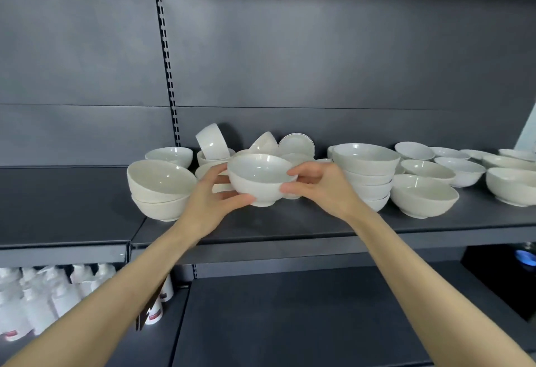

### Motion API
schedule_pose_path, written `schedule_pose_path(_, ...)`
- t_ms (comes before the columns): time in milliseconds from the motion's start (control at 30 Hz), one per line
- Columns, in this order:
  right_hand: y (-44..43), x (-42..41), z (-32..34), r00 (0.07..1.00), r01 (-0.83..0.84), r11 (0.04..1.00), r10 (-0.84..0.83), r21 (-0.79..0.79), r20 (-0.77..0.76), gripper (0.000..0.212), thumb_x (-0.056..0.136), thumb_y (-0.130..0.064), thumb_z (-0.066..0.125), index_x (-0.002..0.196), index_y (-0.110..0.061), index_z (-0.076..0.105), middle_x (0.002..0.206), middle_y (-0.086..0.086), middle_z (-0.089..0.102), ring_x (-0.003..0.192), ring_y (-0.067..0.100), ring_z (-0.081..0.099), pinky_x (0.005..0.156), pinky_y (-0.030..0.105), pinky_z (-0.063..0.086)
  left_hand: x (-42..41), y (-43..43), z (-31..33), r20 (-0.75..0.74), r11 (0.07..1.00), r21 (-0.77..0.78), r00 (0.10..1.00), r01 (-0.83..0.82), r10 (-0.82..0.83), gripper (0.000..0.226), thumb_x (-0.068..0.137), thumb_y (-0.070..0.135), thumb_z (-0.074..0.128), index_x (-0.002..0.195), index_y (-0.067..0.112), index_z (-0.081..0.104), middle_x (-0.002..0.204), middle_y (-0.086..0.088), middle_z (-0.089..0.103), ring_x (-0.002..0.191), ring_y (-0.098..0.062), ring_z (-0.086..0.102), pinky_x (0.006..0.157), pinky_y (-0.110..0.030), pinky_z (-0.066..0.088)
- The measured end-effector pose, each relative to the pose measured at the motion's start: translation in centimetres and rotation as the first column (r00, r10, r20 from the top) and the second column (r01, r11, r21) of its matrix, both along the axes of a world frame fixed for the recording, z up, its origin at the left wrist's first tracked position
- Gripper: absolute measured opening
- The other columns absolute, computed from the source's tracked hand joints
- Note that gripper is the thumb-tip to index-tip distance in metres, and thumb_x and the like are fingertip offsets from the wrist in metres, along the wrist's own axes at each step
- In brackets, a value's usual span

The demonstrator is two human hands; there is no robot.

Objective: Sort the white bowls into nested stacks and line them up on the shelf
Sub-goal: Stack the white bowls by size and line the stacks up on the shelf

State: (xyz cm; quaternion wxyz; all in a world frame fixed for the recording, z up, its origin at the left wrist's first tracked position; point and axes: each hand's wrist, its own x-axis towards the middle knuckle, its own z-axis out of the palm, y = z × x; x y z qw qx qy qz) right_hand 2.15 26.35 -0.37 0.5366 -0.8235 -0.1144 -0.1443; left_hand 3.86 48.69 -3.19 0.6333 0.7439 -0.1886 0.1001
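Background: a dark grey store rack with a flat back panel [290,62] and a slotted upright [169,76]. The upper shelf [290,223] carries the white bowls.

Held bowl [261,181]: upright, at mid-shelf, in front of a loose pile. The left hand [207,201] grips its left wall, with the thumb along the lower side. The right hand [319,189] grips its right wall, with fingertips at the rim. Both hands are clamped on this bowl. Whether its foot touches the shelf cannot be told.

Left of the bowl: a two-bowl stack [159,192], the top bowl tilted. A single bowl [171,156] stands farther back.

Behind the bowl: the loose pile [214,146], with several bowls tipped on edge against each other.

Right of the bowl: a taller nested stack [368,175], just beside the right hand. A large single bowl [423,197] and further bowls [461,170] extend to the right edge.

Lower shelf, left: white bottles [37,302] with red label bands. Their writing is too small to read.
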Motion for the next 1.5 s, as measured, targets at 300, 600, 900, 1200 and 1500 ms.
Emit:
schedule_pose_path(300,-6.6,-2.1,7.7,0.969,0.147,0.989,-0.146,0.007,0.200,0.031,0.065,-0.032,0.086,0.088,-0.019,0.071,0.088,0.004,0.074,0.081,0.011,0.071,0.082,0.027,0.054,1.3,-7.9,5.9,0.130,0.977,-0.129,0.980,0.169,-0.152,0.077,0.068,0.026,0.084,0.135,0.030,0.046,0.114,-0.004,0.068,0.103,-0.015,0.068,0.086,-0.028,0.054)
schedule_pose_path(600,-14.7,-2.0,9.0,0.966,0.163,0.987,-0.163,0.018,0.202,0.025,0.074,-0.020,0.081,0.096,-0.015,0.070,0.083,-0.006,0.072,0.077,0.000,0.068,0.067,0.010,0.048,2.6,-17.1,6.5,0.129,0.977,-0.146,0.983,0.153,-0.134,0.073,0.075,0.013,0.081,0.136,0.020,0.042,0.108,0.004,0.067,0.099,-0.003,0.066,0.078,-0.015,0.053)
schedule_pose_path(900,-19.0,1.4,5.6,0.985,0.101,0.995,-0.104,0.028,0.141,0.022,0.068,-0.022,0.085,0.084,-0.023,0.070,0.085,0.002,0.073,0.084,0.016,0.070,0.085,0.031,0.053,3.3,-20.5,3.9,0.077,0.994,-0.059,0.993,0.094,-0.089,0.078,0.064,0.038,0.086,0.132,0.027,0.050,0.128,0.012,0.058,0.125,-0.004,0.049,0.102,-0.026,0.042)
schedule_pose_path(1200,-20.1,2.7,3.9,0.992,0.050,0.999,-0.052,0.021,0.117,0.024,0.067,-0.028,0.085,0.086,-0.023,0.070,0.087,0.000,0.074,0.089,0.016,0.070,0.091,0.034,0.053,3.1,-21.0,2.2,0.051,0.998,-0.026,0.997,0.061,-0.059,0.064,0.075,0.021,0.081,0.131,0.029,0.050,0.125,0.019,0.056,0.119,0.004,0.050,0.089,-0.014,0.047)
schedule_pose_path(1500,-20.6,3.3,2.8,0.992,0.033,0.998,-0.039,0.050,0.120,0.022,0.070,-0.025,0.084,0.087,-0.020,0.071,0.084,-0.005,0.073,0.091,0.015,0.067,0.087,0.027,0.050,3.0,-21.4,1.9,0.065,0.998,-0.045,0.997,0.049,-0.046,0.050,0.079,0.014,0.076,0.119,0.031,0.052,0.111,0.026,0.058,0.102,0.015,0.056,0.084,-0.009,0.048)
